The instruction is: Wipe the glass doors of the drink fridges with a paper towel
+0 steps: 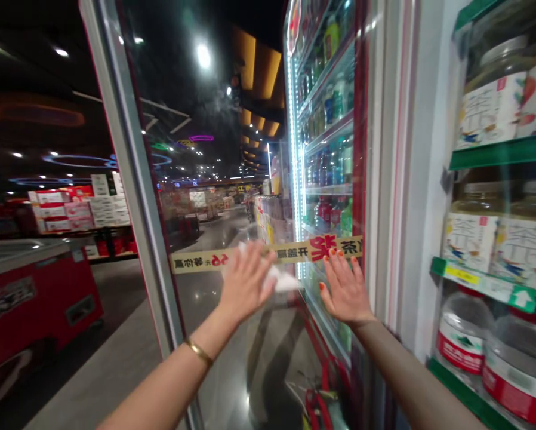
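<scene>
A glass door (pixel 214 197) in a metal frame stands swung out in front of me. My left hand (pixel 245 280) is flat against the pane with fingers stretched, pressing a white cloth (pixel 283 280) to it; most of the cloth is hidden under the palm. Whether it is cloth or paper I cannot tell for certain. My right hand (pixel 344 286) lies on the glass farther right, fingers spread and nothing in it. Both hands are at a beige strip with printed characters (pixel 295 252) that runs across the pane; the right fingertips overlap its lower edge.
To my right, shelves with green edges (pixel 492 286) hold jars (pixel 469 236) and bottles. Through the glass show a lit drinks cooler (pixel 326 149) and an aisle. A red cart-like stand (pixel 30 304) and stacked boxes (pixel 62 209) are at left. Red-handled items (pixel 317 406) appear low down.
</scene>
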The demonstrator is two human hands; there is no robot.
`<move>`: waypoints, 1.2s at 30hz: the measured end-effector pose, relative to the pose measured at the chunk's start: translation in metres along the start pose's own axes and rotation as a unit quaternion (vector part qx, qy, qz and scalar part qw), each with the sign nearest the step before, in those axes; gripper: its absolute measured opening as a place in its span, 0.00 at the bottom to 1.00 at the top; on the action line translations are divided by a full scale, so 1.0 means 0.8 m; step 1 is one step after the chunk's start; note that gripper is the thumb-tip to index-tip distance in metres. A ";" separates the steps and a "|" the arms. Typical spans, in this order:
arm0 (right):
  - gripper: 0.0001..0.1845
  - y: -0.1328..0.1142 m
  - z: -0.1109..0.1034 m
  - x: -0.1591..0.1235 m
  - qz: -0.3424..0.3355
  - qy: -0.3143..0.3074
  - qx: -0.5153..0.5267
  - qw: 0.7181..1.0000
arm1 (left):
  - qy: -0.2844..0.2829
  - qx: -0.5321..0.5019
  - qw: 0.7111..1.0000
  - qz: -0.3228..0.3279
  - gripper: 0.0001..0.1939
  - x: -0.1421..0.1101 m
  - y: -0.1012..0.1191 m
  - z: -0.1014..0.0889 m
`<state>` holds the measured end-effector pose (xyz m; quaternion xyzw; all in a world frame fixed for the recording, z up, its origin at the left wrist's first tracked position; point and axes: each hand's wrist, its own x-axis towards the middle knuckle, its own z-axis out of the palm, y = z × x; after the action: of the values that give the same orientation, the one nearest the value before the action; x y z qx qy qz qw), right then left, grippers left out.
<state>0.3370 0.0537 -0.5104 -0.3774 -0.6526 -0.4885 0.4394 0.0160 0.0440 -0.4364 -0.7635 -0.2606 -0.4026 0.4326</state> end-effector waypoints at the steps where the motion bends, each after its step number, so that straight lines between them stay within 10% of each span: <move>1: 0.49 -0.001 0.000 0.000 0.008 0.007 -0.004 1.000 | -0.023 -0.010 0.996 0.080 0.40 -0.022 0.026 0.003; 5: 0.47 -0.005 0.002 0.001 0.025 0.007 -0.011 1.000 | -0.040 0.001 0.980 0.193 0.32 -0.063 0.018 -0.015; 9: 0.47 -0.005 0.004 0.003 0.008 0.004 0.013 1.000 | 0.032 0.066 0.994 -0.076 0.42 0.019 -0.071 -0.031; 12: 0.49 -0.005 0.000 0.004 0.010 0.022 0.017 1.000 | 0.054 0.090 0.970 -0.220 0.43 0.050 -0.064 -0.019; 18: 0.46 -0.007 -0.007 0.005 0.023 -0.013 0.022 0.999 | -0.036 0.048 0.967 0.248 0.35 -0.020 -0.007 -0.017; 20: 0.46 -0.008 -0.006 0.006 0.022 -0.014 0.024 0.999 | -0.021 0.071 0.979 0.191 0.38 -0.016 -0.050 -0.035; 25: 0.46 -0.006 -0.004 0.005 0.016 0.017 0.031 0.999 | 0.056 0.097 0.970 -0.215 0.44 0.034 -0.137 -0.037; 32: 0.50 -0.003 -0.007 0.007 0.007 0.012 0.036 0.999 | -0.094 0.023 0.990 0.101 0.34 -0.145 0.029 0.021; 36: 0.53 -0.004 -0.004 0.005 0.011 0.010 0.033 0.999 | -0.058 0.045 0.996 0.057 0.38 -0.226 0.039 0.002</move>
<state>0.3335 0.0500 -0.5071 -0.3647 -0.6601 -0.4654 0.4632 -0.0578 0.0209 -0.6026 -0.7787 -0.2590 -0.3204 0.4731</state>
